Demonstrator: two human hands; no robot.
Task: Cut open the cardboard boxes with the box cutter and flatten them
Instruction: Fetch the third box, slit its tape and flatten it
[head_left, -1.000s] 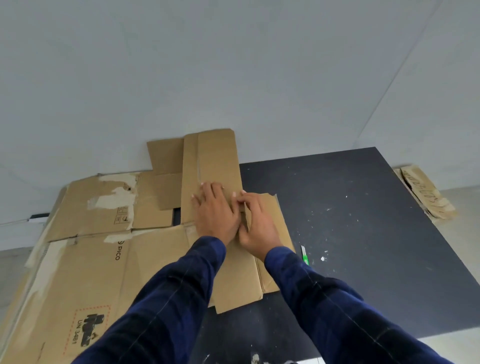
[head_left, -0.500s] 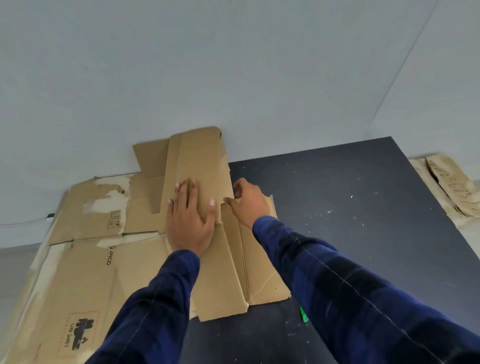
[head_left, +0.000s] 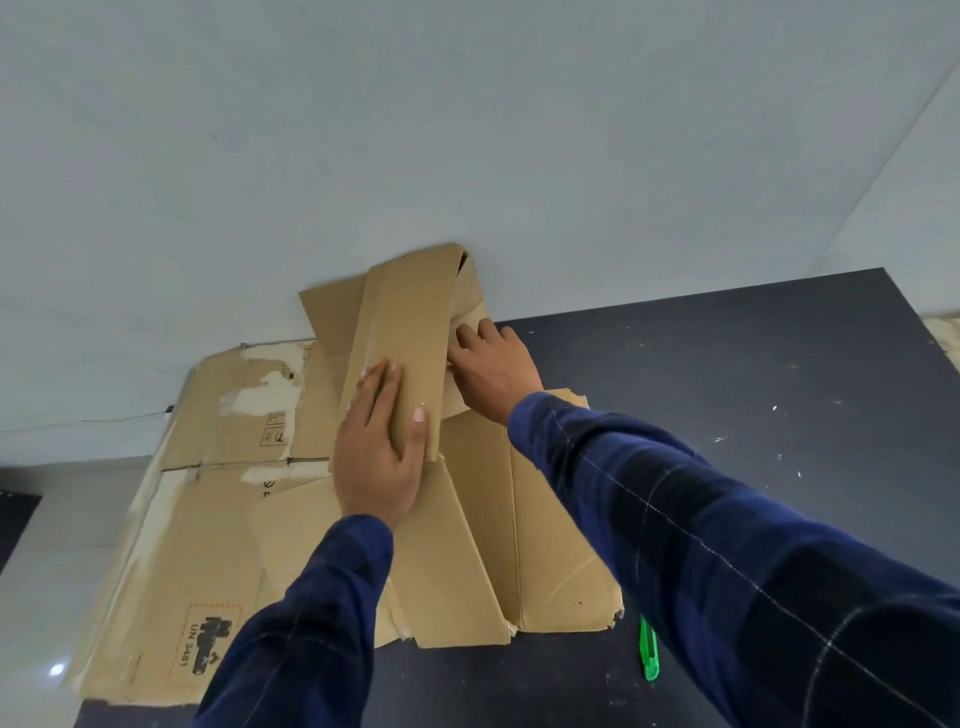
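Pressing cardboard flap (head_left: 410, 332) w/ straight-fingered L hand (head_left: 376, 452), R hand (head_left: 493, 371) at flap's right edge, grip unclear, box cutter (head_left: 648, 656) apart

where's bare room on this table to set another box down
Biggest bare patch: the black tabletop on the right, between the wall, the flattened cardboard and the right sleeve. A narrow strip lies before the cardboard, beside the green box cutter. The left is crowded: overlapping cardboard, with left hand and right hand on it.
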